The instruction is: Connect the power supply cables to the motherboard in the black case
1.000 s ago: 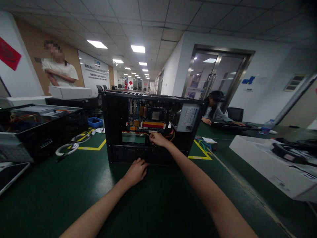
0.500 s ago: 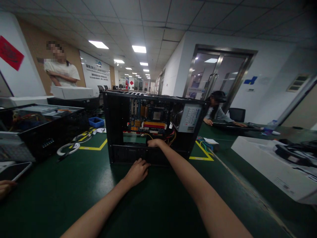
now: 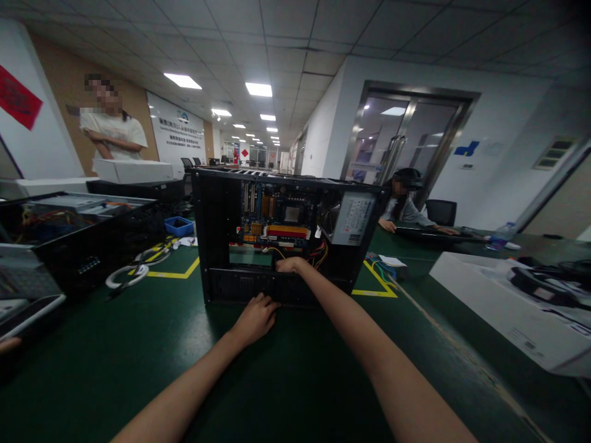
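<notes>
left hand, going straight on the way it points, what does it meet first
The left hand would likely first meet the lower panel of the black computer case; depth is unclear, so it may already be touching.

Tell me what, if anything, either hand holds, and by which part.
The right hand reaches into the computer case; any hold can't be told. The left hand, at the case's lower edge, visibly grips nothing.

We're in an office: behind the computer case (image 3: 240, 285) we see chairs (image 3: 187, 163), a wall sign (image 3: 178, 132) (logo (image 3: 183, 115) included) and glass doors (image 3: 427, 138).
</notes>
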`<state>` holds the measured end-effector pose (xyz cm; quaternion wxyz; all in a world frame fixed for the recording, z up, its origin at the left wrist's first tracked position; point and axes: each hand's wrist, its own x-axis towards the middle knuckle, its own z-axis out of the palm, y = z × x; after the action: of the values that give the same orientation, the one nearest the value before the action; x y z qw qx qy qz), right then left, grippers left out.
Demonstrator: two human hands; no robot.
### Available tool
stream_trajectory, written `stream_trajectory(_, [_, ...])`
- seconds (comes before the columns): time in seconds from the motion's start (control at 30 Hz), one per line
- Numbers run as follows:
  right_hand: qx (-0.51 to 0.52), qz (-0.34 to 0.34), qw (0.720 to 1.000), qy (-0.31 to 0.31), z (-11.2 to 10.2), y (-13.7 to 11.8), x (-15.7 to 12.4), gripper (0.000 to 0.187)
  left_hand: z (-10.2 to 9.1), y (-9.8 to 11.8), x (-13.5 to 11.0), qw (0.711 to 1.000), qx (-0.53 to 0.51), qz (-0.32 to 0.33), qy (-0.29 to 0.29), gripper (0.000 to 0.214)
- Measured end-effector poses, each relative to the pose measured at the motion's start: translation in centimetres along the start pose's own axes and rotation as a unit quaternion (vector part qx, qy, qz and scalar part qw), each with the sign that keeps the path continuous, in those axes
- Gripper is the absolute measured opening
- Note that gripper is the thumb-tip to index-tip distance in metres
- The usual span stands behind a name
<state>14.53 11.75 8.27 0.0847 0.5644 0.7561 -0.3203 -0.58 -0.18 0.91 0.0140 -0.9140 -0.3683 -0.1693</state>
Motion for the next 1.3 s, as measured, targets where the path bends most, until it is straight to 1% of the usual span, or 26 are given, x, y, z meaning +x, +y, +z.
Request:
stream_trajectory(0.1, [0.001,0.007,1.000,0.030,0.1,0.0,0.0,0.020,0.1,0.0,0.0,1.000,-0.002,0.001,-0.002,0.029])
stream_trajectory(0.2, [0.022,0.020,0.997,0.069,0.2,0.0,-0.2,0.019,0.1,0.0,0.0,1.000,0.000,-0.002,-0.002,0.029])
stream_trajectory(0.3, [0.083,0.036,0.985,0.145,0.1,0.2,-0.9,0.010,0.0,0.0,0.0,1.000,0.002,-0.003,-0.002,0.029])
stream_trajectory(0.33, [0.112,0.037,0.980,0.160,0.0,0.3,-1.2,0.011,0.0,0.1,0.0,1.000,0.002,-0.003,-0.003,0.029])
stream_trajectory(0.4, [0.184,0.030,0.969,0.159,-0.1,0.6,-2.0,0.019,0.0,0.1,0.0,1.000,0.003,-0.003,-0.005,0.028])
stream_trajectory(0.5, [0.305,0.006,0.942,0.144,-0.2,0.8,-3.0,0.026,-0.1,0.1,0.0,1.000,0.004,-0.007,-0.009,0.028])
stream_trajectory(0.57, [0.367,-0.006,0.920,0.136,-0.1,0.8,-3.6,0.028,-0.1,0.1,0.1,1.000,0.003,-0.009,-0.011,0.028])
stream_trajectory(0.67, [0.438,-0.001,0.887,0.145,-0.1,0.6,-4.2,0.024,-0.1,0.1,0.0,1.000,0.002,-0.008,-0.011,0.029])
stream_trajectory(0.83, [0.544,0.014,0.823,0.163,-0.2,0.6,-4.7,0.014,-0.2,0.2,0.0,1.000,0.002,-0.002,-0.007,0.028])
stream_trajectory(0.93, [0.585,0.017,0.794,0.162,-0.2,0.9,-4.9,0.011,-0.1,0.1,0.1,1.000,0.002,-0.003,-0.007,0.028])
stream_trajectory(1.1, [0.636,0.040,0.753,0.168,-0.3,1.3,-4.7,0.009,-0.1,0.0,0.0,1.000,0.000,0.002,-0.006,0.028])
stream_trajectory(1.17, [0.650,0.047,0.740,0.169,-0.4,1.5,-4.6,0.008,-0.1,0.0,0.0,1.000,-0.001,0.000,-0.005,0.028])
stream_trajectory(1.3, [0.671,0.050,0.723,0.157,-0.6,2.1,-4.1,0.008,-0.1,0.1,0.0,1.000,-0.001,-0.002,-0.005,0.028])
